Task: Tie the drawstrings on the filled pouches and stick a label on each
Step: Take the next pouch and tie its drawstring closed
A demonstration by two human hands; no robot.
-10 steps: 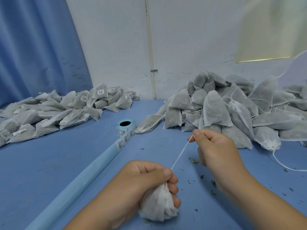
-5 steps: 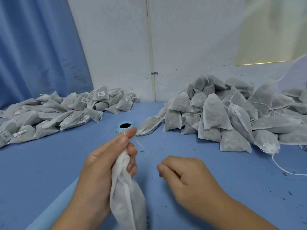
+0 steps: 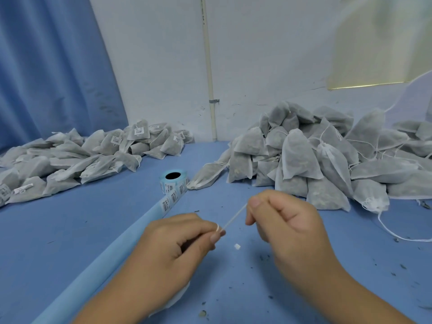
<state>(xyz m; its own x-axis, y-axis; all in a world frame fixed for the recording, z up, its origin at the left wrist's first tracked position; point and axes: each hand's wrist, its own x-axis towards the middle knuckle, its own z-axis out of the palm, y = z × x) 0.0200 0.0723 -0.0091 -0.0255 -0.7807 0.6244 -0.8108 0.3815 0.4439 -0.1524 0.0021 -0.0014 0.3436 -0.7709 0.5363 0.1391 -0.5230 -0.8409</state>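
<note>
A white drawstring (image 3: pixel 233 217) runs taut between my two hands over the blue table. My left hand (image 3: pixel 173 251) pinches one end, with the string looped round a fingertip. My right hand (image 3: pixel 285 228) pinches the other end, up and to the right. The white fabric pouch (image 3: pixel 177 298) lies under my left hand and wrist, mostly hidden. A roll of barcode labels (image 3: pixel 174 183) on blue backing stands beyond my hands, its strip trailing toward me.
A heap of unlabelled filled pouches (image 3: pixel 315 155) fills the right back. Labelled pouches (image 3: pixel 77 157) lie spread at the left back. A pale blue ridge (image 3: pixel 98 265) crosses the blue table (image 3: pixel 58 230) diagonally. Dark crumbs dot the near right.
The pouch has dropped from upright in my left hand to under it. Both hands came together and now stretch the drawstring between them.
</note>
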